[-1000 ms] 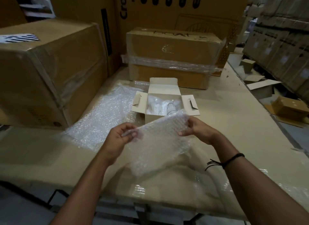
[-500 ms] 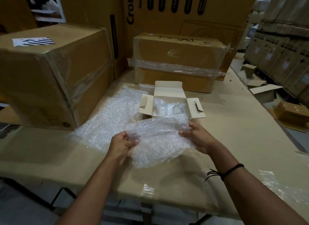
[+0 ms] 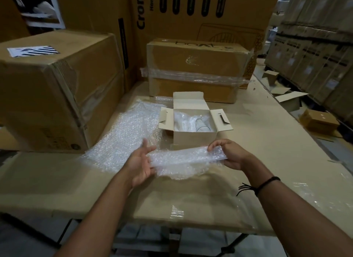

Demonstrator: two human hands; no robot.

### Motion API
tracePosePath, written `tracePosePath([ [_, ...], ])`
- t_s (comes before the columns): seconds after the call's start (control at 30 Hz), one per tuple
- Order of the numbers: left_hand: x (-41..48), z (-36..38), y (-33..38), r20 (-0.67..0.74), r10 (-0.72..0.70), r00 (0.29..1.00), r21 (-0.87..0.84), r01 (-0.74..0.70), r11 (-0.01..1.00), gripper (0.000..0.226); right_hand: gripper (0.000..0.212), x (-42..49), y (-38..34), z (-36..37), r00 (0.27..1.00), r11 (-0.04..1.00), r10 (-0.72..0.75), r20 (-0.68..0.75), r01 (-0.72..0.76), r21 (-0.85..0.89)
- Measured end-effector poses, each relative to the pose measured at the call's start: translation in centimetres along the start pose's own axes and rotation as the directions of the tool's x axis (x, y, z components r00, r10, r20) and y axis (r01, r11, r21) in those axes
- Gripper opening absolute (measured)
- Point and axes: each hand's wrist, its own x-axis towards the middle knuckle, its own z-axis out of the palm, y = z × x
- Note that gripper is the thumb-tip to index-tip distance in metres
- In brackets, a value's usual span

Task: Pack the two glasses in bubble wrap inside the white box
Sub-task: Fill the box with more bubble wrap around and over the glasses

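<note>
The white box [image 3: 194,140] stands open on the table, flaps spread. Inside it a clear glass [image 3: 202,125] shows on the right, and bubble wrap fills the left part, hiding what it holds. In front of the box I hold a folded piece of bubble wrap [image 3: 183,159] flat between both hands. My right hand [image 3: 229,154] pinches its right end. My left hand [image 3: 142,162] lies with straight fingers against its left end, palm facing right.
A larger bubble wrap sheet [image 3: 124,134] lies on the table left of the box. A big cardboard carton [image 3: 57,88] stands at the left, another taped carton [image 3: 196,69] behind the box. Small boxes [image 3: 319,121] lie on the floor to the right.
The bubble wrap piece went from hanging upright to lying folded and flat, lower, in front of the box. My left hand opened from a pinch to straight fingers. The box interior now shows.
</note>
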Motion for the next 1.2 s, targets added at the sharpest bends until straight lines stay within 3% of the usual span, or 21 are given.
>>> tracePosePath([
  [0.07,0.1,0.3,-0.2,-0.062,0.013,0.998,0.119,-0.006,0.993,0.059,0.059,0.3,0.6,0.3,1.000,0.998,0.012,0.014,-0.013,0.053],
  [0.17,0.7,-0.5,0.0,-0.172,0.144,0.975,0.187,-0.111,0.976,0.056,0.044,0.0,0.7,0.3,1.000,0.992,0.018,0.021,-0.020,0.125],
  [0.3,0.9,-0.1,0.4,-0.155,0.244,0.957,0.201,-0.211,0.957,0.052,0.035,-1.5,0.9,0.0,0.993,0.916,0.010,0.119,-0.057,0.398],
  [0.37,1.0,0.7,0.2,-0.123,0.242,0.963,0.180,-0.218,0.959,0.047,0.035,-1.9,0.9,0.7,0.987,0.953,0.039,0.156,-0.084,0.291],
  [0.47,1.4,1.5,-0.1,-0.075,0.219,0.973,0.170,-0.203,0.964,0.029,0.023,-1.6,0.6,1.9,0.998,0.997,-0.030,0.061,0.034,-0.074],
  [0.57,2.0,1.8,0.0,-0.016,0.204,0.979,0.226,-0.196,0.954,0.018,0.019,-0.9,-0.2,1.2,0.994,0.994,-0.106,-0.035,0.106,-0.020],
  [0.67,2.7,2.7,0.3,-0.022,0.297,0.955,0.345,-0.272,0.898,0.022,0.036,0.0,-0.2,-1.6,0.994,0.993,-0.094,0.054,0.090,0.077],
  [0.8,4.1,4.7,0.6,-0.020,0.421,0.907,0.412,-0.376,0.830,0.022,0.086,1.6,0.0,-3.9,0.960,0.915,-0.171,0.220,0.073,0.396],
  [0.87,5.3,5.4,0.9,-0.019,0.462,0.887,0.428,-0.411,0.805,0.022,0.085,2.5,-1.0,-4.6,0.972,0.923,-0.151,0.181,0.073,0.378],
  [1.0,7.2,6.8,2.0,-0.057,0.464,0.884,0.314,-0.425,0.849,0.028,0.038,4.0,-3.9,-6.0,0.988,0.988,-0.155,0.000,0.155,-0.025],
  [1.1,8.7,7.8,2.1,0.001,0.482,0.876,0.291,-0.461,0.838,0.030,0.029,5.7,-5.9,-7.7,0.982,0.983,-0.170,-0.088,0.175,0.051],
  [1.2,10.0,9.0,1.6,0.065,0.570,0.819,0.419,-0.541,0.729,0.036,0.036,8.1,-7.4,-8.7,0.974,0.967,-0.103,-0.204,0.145,0.207],
])
